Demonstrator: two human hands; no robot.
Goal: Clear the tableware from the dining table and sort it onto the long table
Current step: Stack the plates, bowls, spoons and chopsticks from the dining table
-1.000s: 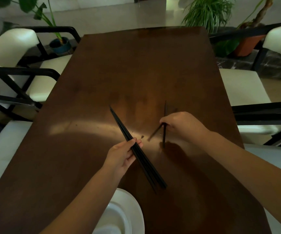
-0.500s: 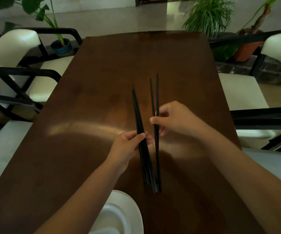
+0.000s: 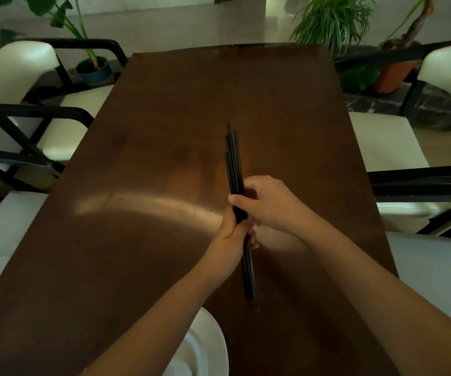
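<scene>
- both hands, left hand (image 3: 231, 234) and right hand (image 3: 269, 203), clench one bundle of black chopsticks (image 3: 233, 164), likely gathering them for carrying.
- a white plate (image 3: 208, 346) waits near on the brown worktop (image 3: 151, 158).

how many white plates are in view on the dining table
1. The white plate sits at the near edge of the dining table, partly behind the left forearm and cut off by the frame bottom. More may lie out of view.

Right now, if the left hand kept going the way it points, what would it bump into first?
Probably nothing soon: past the left hand and its chopsticks lies only bare dining table.
</scene>
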